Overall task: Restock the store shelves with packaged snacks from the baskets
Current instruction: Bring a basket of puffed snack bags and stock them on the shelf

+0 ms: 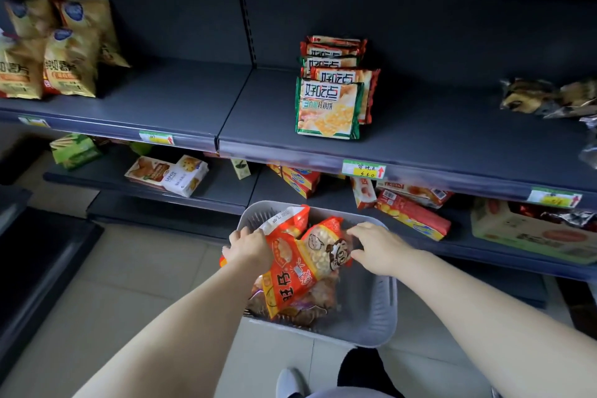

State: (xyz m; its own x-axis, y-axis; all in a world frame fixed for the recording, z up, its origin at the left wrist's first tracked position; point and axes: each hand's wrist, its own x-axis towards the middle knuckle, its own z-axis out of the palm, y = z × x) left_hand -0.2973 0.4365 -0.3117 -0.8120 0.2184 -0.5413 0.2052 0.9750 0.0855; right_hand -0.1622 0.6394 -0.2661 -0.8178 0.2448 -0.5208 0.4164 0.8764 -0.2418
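A grey plastic basket (376, 307) sits on the floor in front of the shelves. Inside it lie red and orange snack bags (300, 268) over darker packets. My left hand (250, 249) grips the left edge of the top red bag. My right hand (376, 247) has its fingers curled on the right edge of the same bag pile. Above, a row of green and red biscuit packs (329, 107) stands on the dark middle shelf (258, 126).
Yellow chip bags (51, 52) stand at the shelf's left end and dark packets (546, 97) at its right. The lower shelf holds loose boxes (168, 174) and red packs (413, 213). Tiled floor (129, 268) lies to the left; my shoe (290, 381) is below the basket.
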